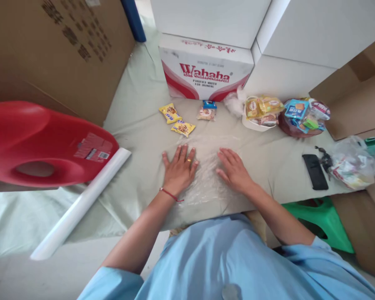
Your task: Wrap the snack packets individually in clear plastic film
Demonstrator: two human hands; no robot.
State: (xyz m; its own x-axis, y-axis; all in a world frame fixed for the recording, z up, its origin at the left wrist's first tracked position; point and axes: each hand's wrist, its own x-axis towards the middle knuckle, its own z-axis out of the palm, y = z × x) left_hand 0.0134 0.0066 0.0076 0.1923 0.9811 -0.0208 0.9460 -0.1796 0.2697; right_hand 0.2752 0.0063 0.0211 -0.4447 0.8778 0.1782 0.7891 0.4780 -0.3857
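A clear plastic sheet or bag [206,183] lies spread on the cloth-covered table, close to its front edge. My left hand [179,168] rests flat at its left side, fingers spread, with a ring and a red wrist cord. On the right side of the plastic lies my right hand [233,171], palm down, fingers stretched and thumb apart. Neither hand grips anything. Just beyond the plastic are yellow snack packets [183,127]. To the right of these, a blue packet [209,104] touches a clear-and-pink packet [206,113].
A Wahaha carton [206,73] stands behind. Right of it are a white container [258,124] of snacks, a dark red bowl [295,129] of packets, and a phone [315,171]. At left are a red plastic piece [62,141], a white roll [81,206] and a large cardboard box [59,54].
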